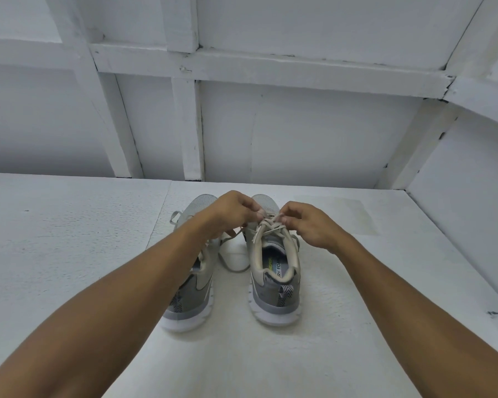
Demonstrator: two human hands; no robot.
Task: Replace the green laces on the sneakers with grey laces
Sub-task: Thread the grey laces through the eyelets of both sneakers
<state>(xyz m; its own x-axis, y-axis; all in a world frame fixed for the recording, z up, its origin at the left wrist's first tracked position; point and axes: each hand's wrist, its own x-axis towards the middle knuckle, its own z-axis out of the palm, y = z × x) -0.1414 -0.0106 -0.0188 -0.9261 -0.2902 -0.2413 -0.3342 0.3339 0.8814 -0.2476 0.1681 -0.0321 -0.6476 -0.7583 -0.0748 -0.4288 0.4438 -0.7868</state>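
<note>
Grey lace (268, 225) pinched by left hand (231, 209) and right hand (306, 225) over sneaker (272, 297).

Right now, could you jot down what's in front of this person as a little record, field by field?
surface: white surface, white panelled wall behind
left sneaker: grey, heel toward camera, partly under the left forearm
right sneaker: grey, heel toward camera, pale lace threaded through it
left hand: pinches the pale lace above the right sneaker
right hand: pinches the same lace
loose lace: lies between the sneakers
green laces: none in sight
</note>
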